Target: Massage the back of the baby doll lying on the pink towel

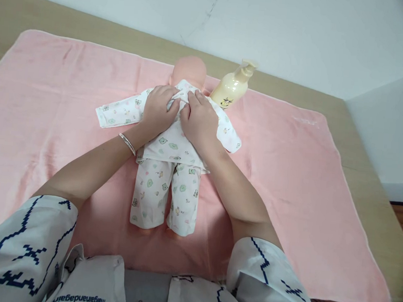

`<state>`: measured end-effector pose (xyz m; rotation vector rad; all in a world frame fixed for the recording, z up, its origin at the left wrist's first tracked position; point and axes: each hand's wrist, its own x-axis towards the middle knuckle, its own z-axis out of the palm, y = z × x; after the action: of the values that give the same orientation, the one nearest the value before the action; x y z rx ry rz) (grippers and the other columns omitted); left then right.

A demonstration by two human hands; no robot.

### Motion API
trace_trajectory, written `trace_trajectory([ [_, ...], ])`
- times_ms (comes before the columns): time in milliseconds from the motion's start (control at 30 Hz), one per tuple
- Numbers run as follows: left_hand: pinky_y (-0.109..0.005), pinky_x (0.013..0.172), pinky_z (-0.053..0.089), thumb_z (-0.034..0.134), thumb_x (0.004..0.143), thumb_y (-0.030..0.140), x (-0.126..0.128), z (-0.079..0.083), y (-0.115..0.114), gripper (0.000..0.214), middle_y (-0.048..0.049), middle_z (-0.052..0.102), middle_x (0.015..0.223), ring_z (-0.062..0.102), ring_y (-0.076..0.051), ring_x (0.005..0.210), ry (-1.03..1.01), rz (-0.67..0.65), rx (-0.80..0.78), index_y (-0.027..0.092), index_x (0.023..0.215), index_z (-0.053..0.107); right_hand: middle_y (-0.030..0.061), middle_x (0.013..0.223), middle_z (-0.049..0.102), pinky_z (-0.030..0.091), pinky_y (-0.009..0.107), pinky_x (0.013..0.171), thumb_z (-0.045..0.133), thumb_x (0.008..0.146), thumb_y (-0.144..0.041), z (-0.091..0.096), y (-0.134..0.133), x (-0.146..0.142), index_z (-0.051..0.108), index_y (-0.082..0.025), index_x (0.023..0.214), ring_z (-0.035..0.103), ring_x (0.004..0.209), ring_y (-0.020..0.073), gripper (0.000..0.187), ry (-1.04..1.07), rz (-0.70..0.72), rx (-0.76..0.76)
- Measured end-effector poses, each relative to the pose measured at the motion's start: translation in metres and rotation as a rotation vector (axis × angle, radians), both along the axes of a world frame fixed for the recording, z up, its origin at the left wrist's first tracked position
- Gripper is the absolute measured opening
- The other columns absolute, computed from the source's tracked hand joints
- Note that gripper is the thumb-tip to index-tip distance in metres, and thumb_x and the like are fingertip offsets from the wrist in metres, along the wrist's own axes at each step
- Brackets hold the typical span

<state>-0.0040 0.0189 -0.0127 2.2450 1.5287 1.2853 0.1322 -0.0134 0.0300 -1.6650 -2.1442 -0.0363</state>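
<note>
A baby doll (190, 70) lies on its back on a pink blanket (291, 168), head toward the wall. It wears a white printed shirt (168, 146) and matching trousers (152, 189). My left hand (158, 108) rests on the doll's chest, fingers curled and pinching the shirt fabric near the collar. Beside it, my right hand (200, 118) presses on the chest with its fingers closed on the same shirt front. A silver bangle (127, 143) circles my left wrist.
A cream pump bottle (232, 88) stands on the blanket just right of the doll's head, close to my right hand. The blanket covers a wooden table (368, 184) set against a white wall. The table's right edge drops to a wood floor.
</note>
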Motion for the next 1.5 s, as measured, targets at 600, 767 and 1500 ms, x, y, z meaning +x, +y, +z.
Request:
trace_trajectory([
  [600,-0.045,0.112,0.043,0.038,0.096,0.045,0.0,-0.003,0.005,0.04,-0.0077,0.066,0.125,0.057,-0.024,0.122,0.038,-0.013,0.039,0.022,0.118,0.063,0.0181,0.147,0.045,0.037,0.049,0.115,0.037,0.094,-0.024,-0.002,0.013,0.015,0.047,-0.007,0.14,0.04,0.139,0.0302,0.05,0.006,0.082,-0.039],
  [767,-0.044,0.108,0.047,0.04,0.096,0.046,0.001,-0.004,-0.002,0.037,-0.0063,0.069,0.119,0.06,-0.024,0.118,0.015,0.061,0.084,0.024,0.111,0.066,0.0221,0.138,0.053,0.044,0.05,0.108,0.035,0.095,-0.024,0.001,0.005,0.007,0.053,-0.003,0.133,0.049,0.132,0.0328,0.047,-0.009,0.042,0.013],
  [1500,-0.044,0.112,0.041,0.042,0.096,0.042,0.002,-0.003,0.0,0.036,-0.0083,0.066,0.123,0.057,-0.025,0.122,-0.023,0.064,0.002,0.021,0.113,0.065,0.0203,0.142,0.05,0.042,0.05,0.11,0.037,0.096,-0.024,0.005,0.003,0.008,0.05,-0.005,0.135,0.044,0.135,0.0335,0.045,-0.027,0.02,-0.043],
])
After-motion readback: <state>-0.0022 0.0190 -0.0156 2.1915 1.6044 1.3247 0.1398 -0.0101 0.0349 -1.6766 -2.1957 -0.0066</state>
